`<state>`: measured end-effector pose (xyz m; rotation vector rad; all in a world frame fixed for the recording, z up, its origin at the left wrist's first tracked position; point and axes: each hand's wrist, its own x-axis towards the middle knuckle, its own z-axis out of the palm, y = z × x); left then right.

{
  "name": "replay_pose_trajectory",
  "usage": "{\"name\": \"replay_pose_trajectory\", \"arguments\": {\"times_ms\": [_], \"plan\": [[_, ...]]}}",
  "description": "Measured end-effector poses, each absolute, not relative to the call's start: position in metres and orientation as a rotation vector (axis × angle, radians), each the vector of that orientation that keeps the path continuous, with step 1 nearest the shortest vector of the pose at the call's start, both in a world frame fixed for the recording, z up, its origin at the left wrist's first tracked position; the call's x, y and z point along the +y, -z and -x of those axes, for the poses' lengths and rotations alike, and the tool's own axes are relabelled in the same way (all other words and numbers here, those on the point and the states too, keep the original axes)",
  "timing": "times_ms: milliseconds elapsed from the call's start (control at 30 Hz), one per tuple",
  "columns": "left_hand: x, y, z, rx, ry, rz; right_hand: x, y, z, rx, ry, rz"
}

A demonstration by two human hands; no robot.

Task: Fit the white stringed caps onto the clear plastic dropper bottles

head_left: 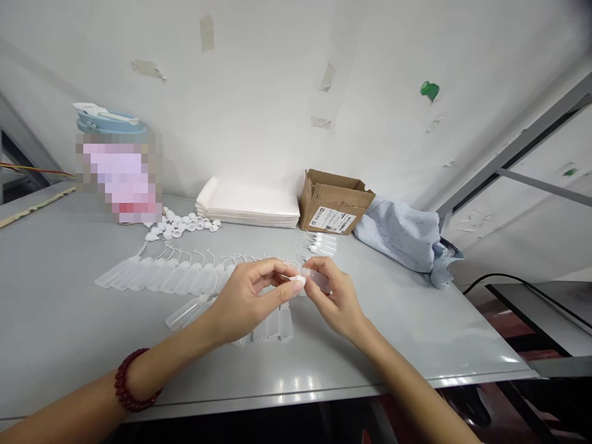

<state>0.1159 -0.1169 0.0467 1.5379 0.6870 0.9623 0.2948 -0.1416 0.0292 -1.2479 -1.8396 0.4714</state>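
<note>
My left hand (245, 299) pinches a small white cap (298, 280) between thumb and fingers. In my right hand (340, 302) is a flat translucent plastic bottle (322, 282), its neck end turned toward the cap. Cap and bottle meet or nearly meet; the fingers hide whether they touch. Behind and left of my hands lies a row of similar flat bottles (160, 274) with thin white tails at their tops. More bottles (272, 330) lie under and in front of my left hand, partly covered by it. Loose white caps (182, 225) form a pile farther back.
A stack of white sheets or envelopes (250, 206) and an open cardboard box (335, 203) stand against the wall. Several small capped pieces (321, 243) lie before the box. Light blue cloth (400, 234) is at right; a blue-lidded container (111, 123), partly blurred, stands at left.
</note>
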Motion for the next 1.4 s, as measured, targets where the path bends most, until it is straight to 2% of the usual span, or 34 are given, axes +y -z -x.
{"name": "replay_pose_trajectory", "arguments": {"times_ms": [167,367,567,800,933,1233,1400], "plan": [[-0.114,-0.043,-0.120,0.787,-0.973,-1.442,-0.142,-0.022,-0.292,-1.931,-0.187,1.165],[-0.109,-0.044,-0.118,0.783,-0.813,-1.489,-0.140,-0.020,-0.293,-2.037,0.042,1.038],[-0.105,-0.044,-0.114,0.773,-0.743,-1.568,-0.143,-0.023,-0.295,-2.115,-0.081,1.082],[-0.107,-0.042,-0.113,0.750,-0.857,-1.685,-0.146,-0.032,-0.294,-1.930,-0.737,1.174],[-0.107,-0.041,-0.113,0.646,-0.893,-1.733,-0.145,-0.030,-0.292,-1.805,-0.913,1.116],[-0.106,-0.044,-0.113,0.707,-0.798,-1.355,-0.146,-0.027,-0.293,-1.972,-0.475,1.113],[-0.103,-0.045,-0.114,0.768,-0.711,-1.416,-0.146,-0.025,-0.292,-1.969,-0.433,1.129]]}}
